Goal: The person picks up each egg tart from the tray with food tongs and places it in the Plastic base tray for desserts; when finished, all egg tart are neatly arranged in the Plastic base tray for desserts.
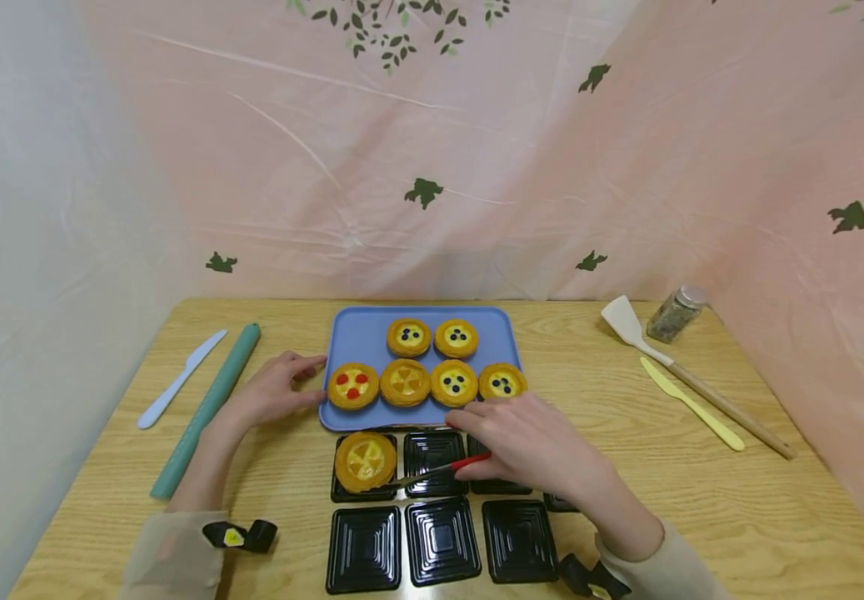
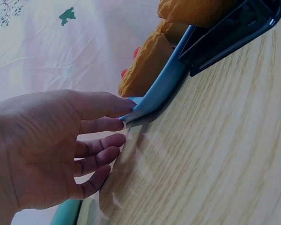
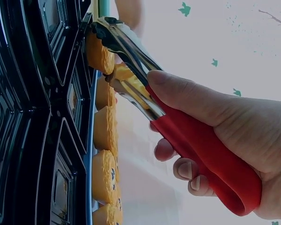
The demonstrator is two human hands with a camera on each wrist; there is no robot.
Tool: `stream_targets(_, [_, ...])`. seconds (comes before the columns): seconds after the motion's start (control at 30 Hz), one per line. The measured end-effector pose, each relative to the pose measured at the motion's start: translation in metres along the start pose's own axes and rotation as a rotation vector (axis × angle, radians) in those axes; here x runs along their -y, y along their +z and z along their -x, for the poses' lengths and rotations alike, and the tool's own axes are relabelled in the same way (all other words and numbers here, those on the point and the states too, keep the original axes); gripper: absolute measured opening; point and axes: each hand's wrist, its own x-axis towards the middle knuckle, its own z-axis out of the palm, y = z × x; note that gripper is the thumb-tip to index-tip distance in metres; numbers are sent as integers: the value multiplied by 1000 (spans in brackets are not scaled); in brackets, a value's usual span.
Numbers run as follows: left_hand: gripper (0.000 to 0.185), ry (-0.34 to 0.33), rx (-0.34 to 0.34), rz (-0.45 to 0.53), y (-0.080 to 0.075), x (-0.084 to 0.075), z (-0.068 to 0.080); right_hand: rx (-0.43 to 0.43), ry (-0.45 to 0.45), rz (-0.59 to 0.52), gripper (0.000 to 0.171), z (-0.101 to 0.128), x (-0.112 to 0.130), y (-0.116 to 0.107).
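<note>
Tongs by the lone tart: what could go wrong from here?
1. The tongs, held in the right hand, have their tips at the edge of the tart; an off-centre squeeze might tip or dent it.
2. The black trays sit close together, so a sideways pull could drag a neighbour.
3. The left hand is at the edge of the blue tray; a bump might jostle its closely set tarts.

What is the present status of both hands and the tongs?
Right hand grips tongs. Tongs at tart over black dish, hold unclear. Left hand at blue tray. No obstruction visible.
</note>
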Motion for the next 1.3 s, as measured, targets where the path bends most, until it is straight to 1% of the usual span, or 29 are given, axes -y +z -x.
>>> stream_targets(0.33, [66,4,2,-2,-1,0,0,-1,-1,0,56,0,2,-1])
stream_targets(0.6, [66,2,2,-3,-1,-1,1,-21,-7,6,55,0,2,0])
stream_targets(1.3, [67,1,5,11,-2,-2,2,-34,-18,47,56,0,4,0])
